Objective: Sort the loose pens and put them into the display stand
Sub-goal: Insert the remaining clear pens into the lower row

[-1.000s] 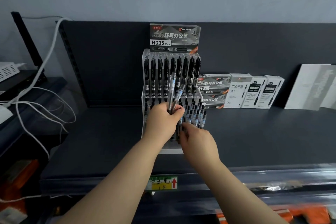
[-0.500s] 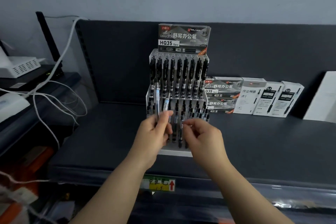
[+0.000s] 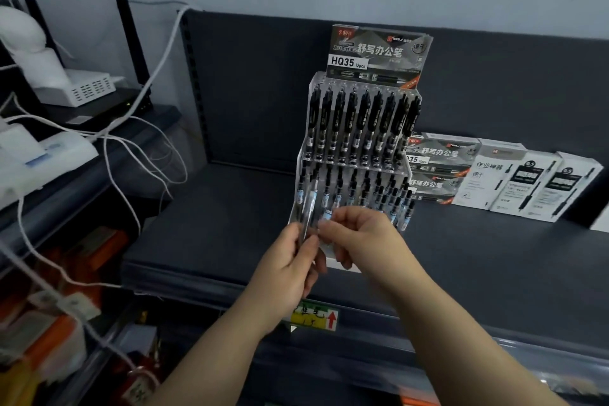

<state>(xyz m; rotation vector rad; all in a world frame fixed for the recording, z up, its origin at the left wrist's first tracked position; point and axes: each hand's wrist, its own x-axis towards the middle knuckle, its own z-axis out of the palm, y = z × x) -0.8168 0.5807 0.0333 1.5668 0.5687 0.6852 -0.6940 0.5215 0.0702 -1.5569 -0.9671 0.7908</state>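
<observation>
Head: slim pens (image 3: 308,206), stepped clear-plastic stand (image 3: 301,158)

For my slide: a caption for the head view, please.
Left hand grips loose pens, right hand close beside, before the display stand.

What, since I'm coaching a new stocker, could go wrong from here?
The left hand grips the loose pens low down; one might slip as the right hand pinches at them. Both hands crowd the packed front rows of the display stand, so a knuckle could knock seated pens askew.
</observation>
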